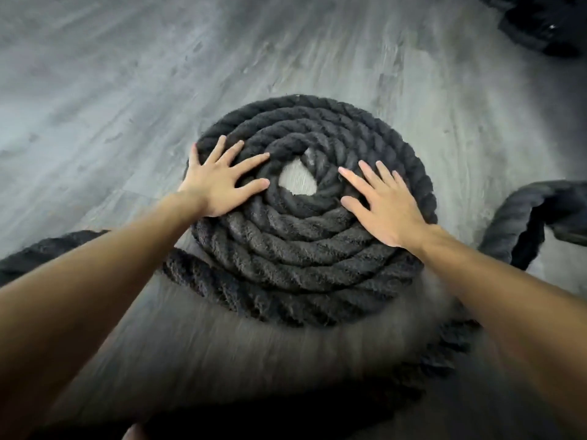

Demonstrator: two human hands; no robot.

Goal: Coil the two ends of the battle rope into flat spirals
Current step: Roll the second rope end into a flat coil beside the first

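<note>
Grey wood-look floor (127,90); black rope spiral (301,249) flat on it.

Looks like a gym: grey wood-look floor (127,90), thick black battle rope (305,249) coiled on it, dark equipment (546,23) at 2 o'clock.

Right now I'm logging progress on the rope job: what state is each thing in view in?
Coiled spiral: flat on the floor, small gap at its centre.
Left hand: open, fingers spread, palm down on the spiral.
Right hand: open, palm down on the spiral.
Loose rope: uncoiled, arching off right.
Floor: grey planks.
</note>
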